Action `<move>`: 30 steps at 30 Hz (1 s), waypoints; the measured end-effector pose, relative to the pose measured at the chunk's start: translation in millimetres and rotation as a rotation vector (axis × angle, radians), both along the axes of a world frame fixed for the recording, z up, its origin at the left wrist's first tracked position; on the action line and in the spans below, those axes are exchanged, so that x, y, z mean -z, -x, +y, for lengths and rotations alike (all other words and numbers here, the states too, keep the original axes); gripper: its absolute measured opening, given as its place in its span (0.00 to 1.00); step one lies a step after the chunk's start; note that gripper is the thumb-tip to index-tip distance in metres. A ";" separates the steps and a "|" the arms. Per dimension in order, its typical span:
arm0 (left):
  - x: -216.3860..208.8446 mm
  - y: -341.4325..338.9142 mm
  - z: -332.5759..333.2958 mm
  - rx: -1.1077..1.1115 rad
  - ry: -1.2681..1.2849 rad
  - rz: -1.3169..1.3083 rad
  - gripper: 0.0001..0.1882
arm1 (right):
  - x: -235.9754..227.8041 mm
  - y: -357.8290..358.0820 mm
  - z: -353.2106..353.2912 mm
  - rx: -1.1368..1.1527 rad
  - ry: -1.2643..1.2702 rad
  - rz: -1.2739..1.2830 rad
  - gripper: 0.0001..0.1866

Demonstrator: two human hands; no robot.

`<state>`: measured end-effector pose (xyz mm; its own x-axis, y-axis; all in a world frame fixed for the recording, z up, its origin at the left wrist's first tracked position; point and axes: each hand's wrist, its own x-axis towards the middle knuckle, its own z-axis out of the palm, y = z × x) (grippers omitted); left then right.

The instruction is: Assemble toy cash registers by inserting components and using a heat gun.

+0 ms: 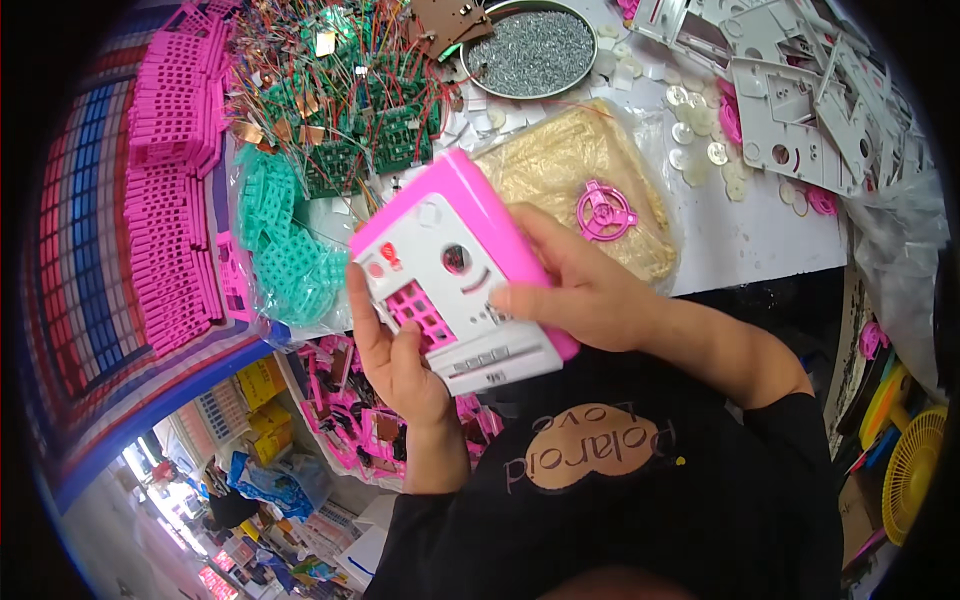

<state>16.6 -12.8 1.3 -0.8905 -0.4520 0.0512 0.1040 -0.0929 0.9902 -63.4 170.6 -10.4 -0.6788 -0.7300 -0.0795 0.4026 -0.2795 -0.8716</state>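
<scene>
Above my lap I hold a pink and white plastic toy case [462, 215], tilted, its white front panel facing up. That panel has a round hole, a curved slot, a pink grid of keys in a square window, and a long slit near its lower edge. My left hand [397, 365] grips the case at its left side, thumb on the front near the pink grid. On the right side my right hand [575, 285] is closed round the pink wall, thumb pressed on the white front near small holes. Fingers behind the case are hidden.
A clear bag of gold-coloured material [520, 150] bears a pink wheel-shaped part [606, 211]. Around it are green circuit boards [370, 150] with wires, a bowl of screws [535, 55], teal grids [280, 250], stacked pink grids [170, 240] and white panels [780, 110].
</scene>
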 end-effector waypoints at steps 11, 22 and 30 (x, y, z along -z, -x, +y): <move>4.6 25.8 -14.4 -0.079 0.042 0.060 0.28 | -9.3 -6.2 27.9 -0.134 0.014 -0.124 0.39; 15.5 26.9 -7.5 -0.133 -0.061 0.073 0.28 | -20.4 -1.3 35.4 -0.153 -0.123 0.265 0.47; 32.0 25.6 -13.4 -0.150 -0.034 0.037 0.28 | -15.9 -14.1 29.1 -0.104 -0.273 0.589 0.50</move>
